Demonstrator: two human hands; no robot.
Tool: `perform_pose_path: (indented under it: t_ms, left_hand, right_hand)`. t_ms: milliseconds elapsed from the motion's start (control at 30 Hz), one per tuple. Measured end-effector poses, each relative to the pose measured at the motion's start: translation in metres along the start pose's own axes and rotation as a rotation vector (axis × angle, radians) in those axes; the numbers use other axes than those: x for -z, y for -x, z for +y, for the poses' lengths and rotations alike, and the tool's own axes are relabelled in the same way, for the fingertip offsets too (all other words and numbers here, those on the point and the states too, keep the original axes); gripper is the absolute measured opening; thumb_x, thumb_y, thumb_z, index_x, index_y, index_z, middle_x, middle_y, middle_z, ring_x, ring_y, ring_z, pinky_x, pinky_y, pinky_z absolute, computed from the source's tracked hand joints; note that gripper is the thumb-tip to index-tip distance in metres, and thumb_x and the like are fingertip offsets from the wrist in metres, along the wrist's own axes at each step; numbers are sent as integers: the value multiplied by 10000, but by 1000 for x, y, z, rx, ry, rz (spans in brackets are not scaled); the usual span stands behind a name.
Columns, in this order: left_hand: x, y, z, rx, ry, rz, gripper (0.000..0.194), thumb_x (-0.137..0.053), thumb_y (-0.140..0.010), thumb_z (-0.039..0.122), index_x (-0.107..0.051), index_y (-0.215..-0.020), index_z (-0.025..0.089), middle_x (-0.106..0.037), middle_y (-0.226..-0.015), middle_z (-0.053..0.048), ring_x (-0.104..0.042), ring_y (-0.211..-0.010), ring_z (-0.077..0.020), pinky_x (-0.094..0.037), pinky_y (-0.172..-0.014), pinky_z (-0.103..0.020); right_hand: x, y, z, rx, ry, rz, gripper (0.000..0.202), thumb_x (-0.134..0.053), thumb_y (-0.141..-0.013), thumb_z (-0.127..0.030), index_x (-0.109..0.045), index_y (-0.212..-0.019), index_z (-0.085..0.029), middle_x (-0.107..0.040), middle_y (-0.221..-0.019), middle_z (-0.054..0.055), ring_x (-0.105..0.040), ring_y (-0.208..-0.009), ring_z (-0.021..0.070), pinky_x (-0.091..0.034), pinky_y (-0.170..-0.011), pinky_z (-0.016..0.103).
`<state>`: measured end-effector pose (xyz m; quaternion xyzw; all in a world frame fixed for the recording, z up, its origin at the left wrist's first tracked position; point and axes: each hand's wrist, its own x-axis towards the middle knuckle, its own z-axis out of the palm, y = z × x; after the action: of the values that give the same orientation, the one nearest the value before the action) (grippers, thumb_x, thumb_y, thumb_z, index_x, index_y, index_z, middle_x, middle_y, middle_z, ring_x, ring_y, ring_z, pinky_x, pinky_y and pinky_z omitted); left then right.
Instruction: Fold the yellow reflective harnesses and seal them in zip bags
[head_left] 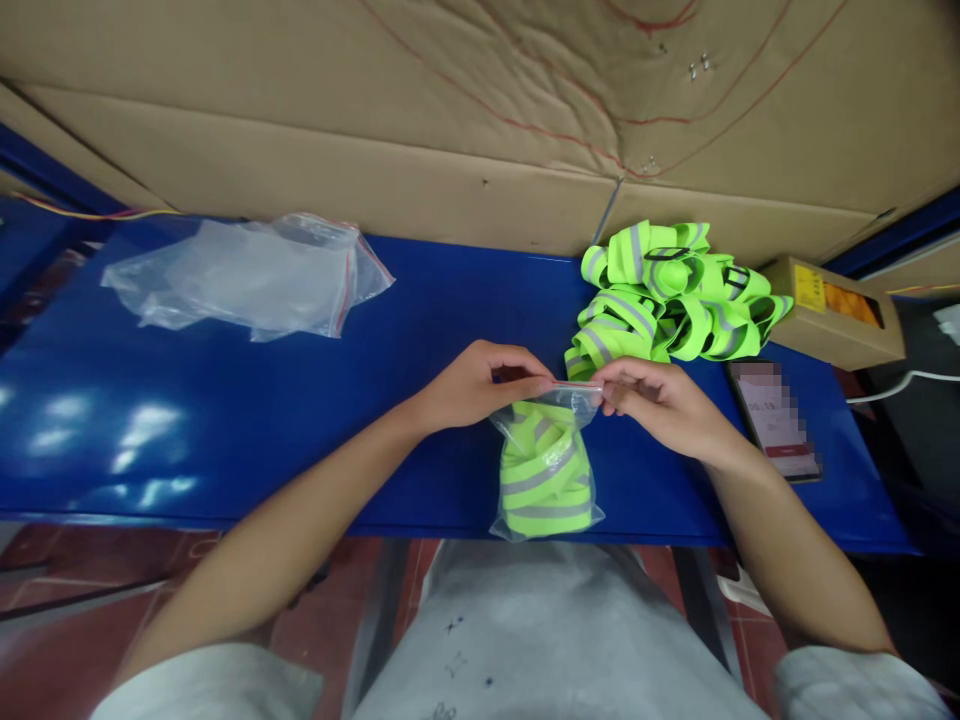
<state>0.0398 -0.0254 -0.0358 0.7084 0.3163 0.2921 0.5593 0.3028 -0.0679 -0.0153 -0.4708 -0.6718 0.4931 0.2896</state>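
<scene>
A clear zip bag [586, 408] hangs from my two hands near the front edge of the blue table. Folded inside it is a neon-yellow reflective strap [546, 480] with grey stripes. The thumb and fingers of my left hand [480, 385] pinch the left end of the bag's red-lined top. At the right end of that same top, my right hand [660, 400] pinches it between thumb and fingers. Just beyond my right hand lies a heap of loose neon-yellow reflective straps [637, 310], with black buckles showing among them.
Several flat clear zip bags [255, 275] lie at the back left of the blue table [187, 420]. A phone [776, 420] rests right of my right hand. Behind it stands a brown cardboard box [840, 320] with a yellow label. Cardboard panels [337, 170] wall off the back.
</scene>
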Motion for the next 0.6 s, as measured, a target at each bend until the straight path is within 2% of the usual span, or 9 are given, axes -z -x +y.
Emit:
perform_pose_path:
  t_ms: [233, 433, 600]
  left_hand:
    - [1, 0, 2, -19, -46, -21, 255, -721, -915, 391, -790, -975, 153, -719, -857, -46, -608, -720, -115, -442, -635, -214]
    - [1, 0, 1, -41, -67, -38, 273, -715, -918, 417, -791, -978, 161, -694, -838, -44, -594, -713, -116, -435, -628, -219]
    - [0, 0, 0, -50, -64, -45, 248, -714, -923, 388, -789, -981, 159, -693, -837, -39, -592, -714, -111, -427, -630, -215]
  right_hand:
    - [-3, 0, 2, 24, 46, -7, 231, -705, -922, -423, -717, -986, -201, -696, -849, 24, -630, -743, 150, -512, -694, 273]
    - [-14, -2, 6, 45, 42, 63, 273, -687, -935, -475, -694, -916, -203, -675, -801, 20, -594, -685, 143, -487, -644, 271]
    - [-17, -2, 6, 68, 54, 82, 234, -679, -942, -434, -682, -895, -205, -642, -761, 3, -566, -671, 137, -465, -640, 269]
